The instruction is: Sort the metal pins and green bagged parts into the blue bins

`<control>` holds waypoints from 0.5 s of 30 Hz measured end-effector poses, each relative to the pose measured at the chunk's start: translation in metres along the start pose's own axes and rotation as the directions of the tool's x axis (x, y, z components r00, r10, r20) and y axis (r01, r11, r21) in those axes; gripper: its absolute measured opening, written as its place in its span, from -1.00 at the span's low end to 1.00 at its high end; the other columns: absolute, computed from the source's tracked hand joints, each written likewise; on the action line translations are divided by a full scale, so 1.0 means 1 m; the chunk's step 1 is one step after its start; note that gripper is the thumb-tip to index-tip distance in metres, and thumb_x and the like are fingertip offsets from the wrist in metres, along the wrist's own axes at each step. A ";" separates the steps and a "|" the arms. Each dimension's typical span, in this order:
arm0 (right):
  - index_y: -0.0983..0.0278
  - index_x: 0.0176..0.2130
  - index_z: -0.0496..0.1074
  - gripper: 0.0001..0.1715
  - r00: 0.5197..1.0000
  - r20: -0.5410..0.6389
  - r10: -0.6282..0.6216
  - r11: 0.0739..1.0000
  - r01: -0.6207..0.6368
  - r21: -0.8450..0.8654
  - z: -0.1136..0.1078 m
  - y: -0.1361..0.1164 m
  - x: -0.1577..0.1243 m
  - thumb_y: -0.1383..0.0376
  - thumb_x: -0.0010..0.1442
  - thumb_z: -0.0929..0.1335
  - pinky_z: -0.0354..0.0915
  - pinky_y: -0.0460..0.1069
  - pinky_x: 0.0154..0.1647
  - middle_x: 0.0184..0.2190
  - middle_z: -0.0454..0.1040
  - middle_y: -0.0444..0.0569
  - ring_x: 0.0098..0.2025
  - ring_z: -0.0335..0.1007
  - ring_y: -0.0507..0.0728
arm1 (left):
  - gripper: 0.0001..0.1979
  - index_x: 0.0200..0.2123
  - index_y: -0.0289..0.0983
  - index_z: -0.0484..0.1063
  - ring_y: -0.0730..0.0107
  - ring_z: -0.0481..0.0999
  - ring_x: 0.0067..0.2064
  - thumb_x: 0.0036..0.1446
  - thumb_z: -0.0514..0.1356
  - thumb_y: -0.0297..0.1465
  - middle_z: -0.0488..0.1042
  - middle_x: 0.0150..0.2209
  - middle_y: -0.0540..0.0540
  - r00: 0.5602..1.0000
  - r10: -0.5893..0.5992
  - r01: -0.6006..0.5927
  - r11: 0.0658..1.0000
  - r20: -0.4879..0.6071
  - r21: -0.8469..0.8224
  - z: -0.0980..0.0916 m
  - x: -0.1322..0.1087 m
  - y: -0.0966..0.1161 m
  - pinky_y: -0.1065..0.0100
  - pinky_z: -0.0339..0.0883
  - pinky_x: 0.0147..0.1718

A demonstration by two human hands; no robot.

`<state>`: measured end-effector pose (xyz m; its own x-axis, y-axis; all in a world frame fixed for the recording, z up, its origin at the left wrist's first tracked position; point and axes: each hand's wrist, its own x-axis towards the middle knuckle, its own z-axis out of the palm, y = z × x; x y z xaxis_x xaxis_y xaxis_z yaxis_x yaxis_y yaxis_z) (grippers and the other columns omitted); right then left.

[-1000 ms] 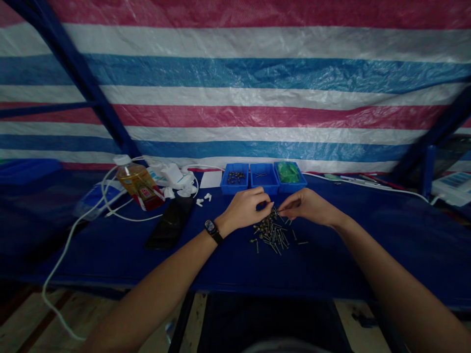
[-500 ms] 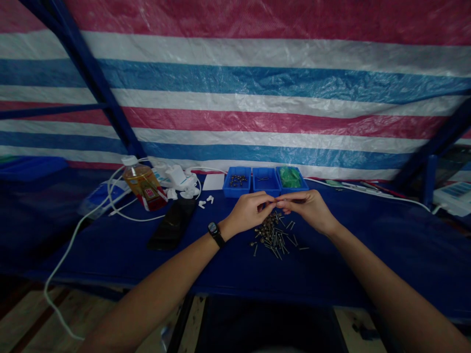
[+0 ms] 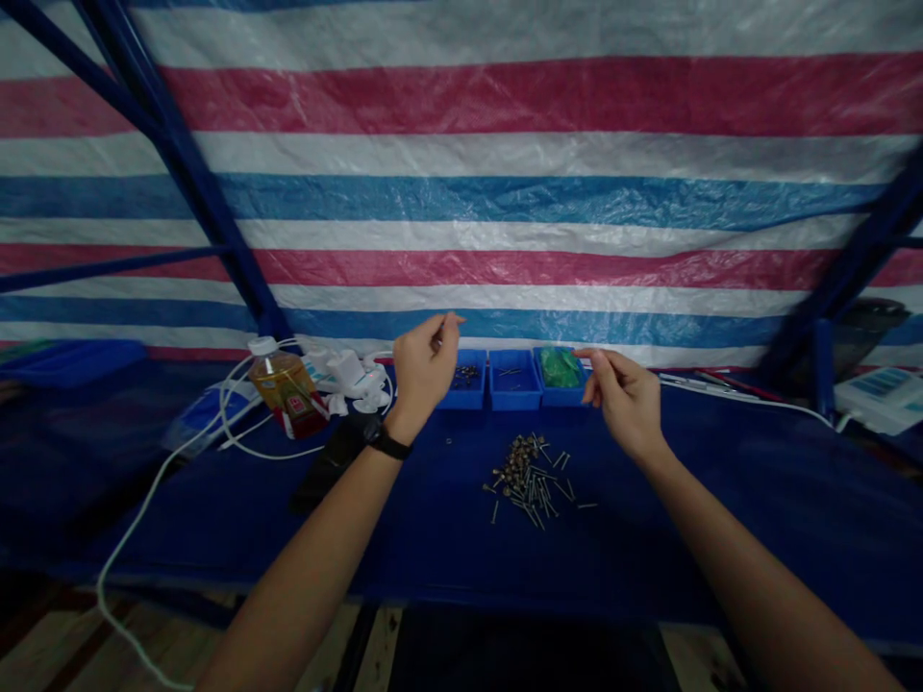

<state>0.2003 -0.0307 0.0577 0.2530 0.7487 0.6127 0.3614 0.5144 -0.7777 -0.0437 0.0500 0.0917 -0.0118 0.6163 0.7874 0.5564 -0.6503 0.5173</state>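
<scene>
A heap of small dark screws (image 3: pixel 530 471) lies on the blue-covered table (image 3: pixel 685 519). My left hand (image 3: pixel 422 363), a black watch on its wrist, is raised above the left blue tray (image 3: pixel 461 379) with fingers pinched; what they hold is too small to name. My right hand (image 3: pixel 624 396) hovers next to the tray with green contents (image 3: pixel 561 370), thumb and fingers pinched together on something I cannot make out. The middle tray (image 3: pixel 513 378) holds a few small parts.
A bottle of amber liquid (image 3: pixel 285 388), white cables and chargers (image 3: pixel 338 370) and a black phone (image 3: pixel 330 459) sit at the left. Blue metal frame bars (image 3: pixel 194 183) and a striped tarp stand behind. Papers and a device (image 3: pixel 876 396) lie at the far right.
Both hands rose from the screw heap and moved apart: the left toward the left tray, the right toward the green tray. The view tilted upward.
</scene>
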 end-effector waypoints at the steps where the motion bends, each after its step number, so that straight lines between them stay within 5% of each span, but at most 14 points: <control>1: 0.25 -0.14 0.59 -0.50 0.999 -0.034 -0.037 0.999 0.037 -0.007 0.002 -0.006 0.006 -0.03 0.35 0.26 0.16 -0.06 -0.57 -0.69 0.35 -0.18 -0.64 0.22 0.01 | -0.62 -0.24 -0.28 0.60 0.42 0.39 -0.52 0.37 0.03 -0.21 0.44 -0.57 0.01 1.000 0.000 0.000 1.000 0.005 0.023 -0.004 -0.006 -0.006 0.41 0.15 -0.47; 4: 0.26 -0.12 0.57 -0.46 0.996 -0.017 -0.092 0.992 0.090 -0.089 0.012 -0.021 0.033 -0.02 0.40 0.20 0.14 -0.04 -0.53 -0.71 0.29 -0.18 -0.64 0.20 0.02 | -0.65 -0.34 -0.29 0.58 0.41 0.42 -0.49 0.33 0.06 -0.27 0.49 -0.53 -0.03 0.995 0.040 -0.055 0.983 0.088 0.176 -0.009 -0.028 -0.027 0.39 0.14 -0.45; 8: 0.29 -0.07 0.57 -0.51 0.979 0.204 0.025 0.888 0.072 -0.455 0.016 -0.024 0.066 0.02 0.36 0.25 0.18 0.00 -0.41 -0.61 0.45 -0.08 -0.54 0.34 0.09 | -0.67 -0.38 -0.27 0.56 0.39 0.44 -0.46 0.32 0.08 -0.29 0.52 -0.50 -0.06 0.940 0.120 -0.216 0.934 0.319 0.284 -0.007 -0.042 -0.042 0.38 0.12 -0.42; 11: 0.27 -0.18 0.58 -0.62 0.927 0.362 0.097 0.792 0.148 -0.592 0.003 -0.013 0.063 0.06 0.30 0.32 0.20 0.02 -0.34 -0.48 0.54 -0.02 -0.44 0.42 0.12 | -0.66 -0.38 -0.26 0.54 0.38 0.46 -0.43 0.35 0.06 -0.30 0.55 -0.45 -0.07 0.889 0.159 -0.295 0.916 0.429 0.272 -0.005 -0.044 -0.039 0.37 0.12 -0.41; 13: 0.25 -0.19 0.57 -0.63 0.837 0.513 0.189 0.837 0.136 -0.530 -0.010 0.001 0.050 0.05 0.29 0.32 0.22 0.01 -0.35 -0.43 0.56 -0.03 -0.43 0.42 0.10 | -0.65 -0.42 -0.25 0.52 0.38 0.46 -0.42 0.35 0.05 -0.29 0.54 -0.45 -0.06 0.826 0.190 -0.355 0.906 0.531 0.229 -0.002 -0.047 -0.036 0.37 0.11 -0.41; 15: 0.25 -0.12 0.55 -0.61 0.657 0.683 0.320 0.896 0.023 -0.443 -0.021 0.016 0.035 0.02 0.25 0.36 0.25 -0.02 -0.38 -0.40 0.56 -0.05 -0.42 0.42 0.08 | -0.64 -0.44 -0.25 0.50 0.38 0.46 -0.42 0.36 0.06 -0.28 0.53 -0.46 -0.05 0.747 0.222 -0.411 0.895 0.626 0.173 0.002 -0.052 -0.035 0.37 0.10 -0.41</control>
<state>0.2340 -0.0049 0.0699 -0.3307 0.9420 0.0576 0.7273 0.2932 -0.6206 -0.0603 0.0416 0.0321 0.6350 0.5944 0.4935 0.6463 -0.7586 0.0821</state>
